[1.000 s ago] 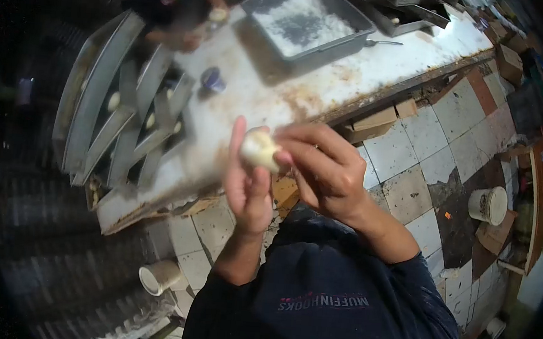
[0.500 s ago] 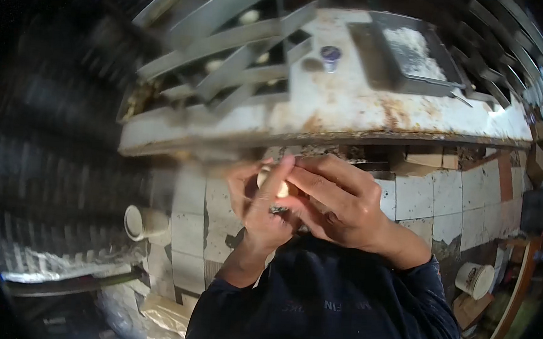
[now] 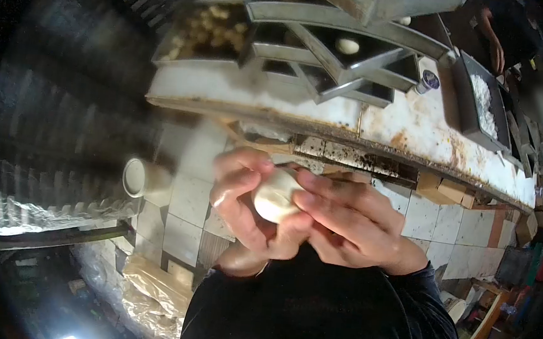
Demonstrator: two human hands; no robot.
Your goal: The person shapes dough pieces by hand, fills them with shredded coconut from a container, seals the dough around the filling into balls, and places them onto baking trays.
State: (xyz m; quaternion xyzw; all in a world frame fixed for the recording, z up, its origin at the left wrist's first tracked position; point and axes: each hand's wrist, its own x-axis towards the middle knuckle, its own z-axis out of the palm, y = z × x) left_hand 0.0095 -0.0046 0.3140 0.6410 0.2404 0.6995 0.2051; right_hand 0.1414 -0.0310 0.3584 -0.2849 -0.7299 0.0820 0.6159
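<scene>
A smooth, pale dough ball (image 3: 275, 195) is held between my two hands, in front of my dark shirt. My left hand (image 3: 239, 202) curls round its left and lower side, with the thumb beneath. From the right, the fingertips of my right hand (image 3: 353, 219) pinch its surface. Beyond the hands, metal trays (image 3: 347, 80) are stacked crosswise on the white worktable (image 3: 239, 91). One pale ball (image 3: 347, 46) shows inside a tray.
A box of small yellowish pieces (image 3: 212, 30) stands at the table's left end. To the right are a purple-topped cup (image 3: 427, 81) and a grey tub of white powder (image 3: 503, 145). A co-worker's arm (image 3: 495, 46) shows behind. A white bucket (image 3: 135, 177) stands on the floor.
The view has swung left along the table, so the trays and tub appear farther right. The dough ball is still in my hands, with more of it showing, and my left fingers now curl round it.
</scene>
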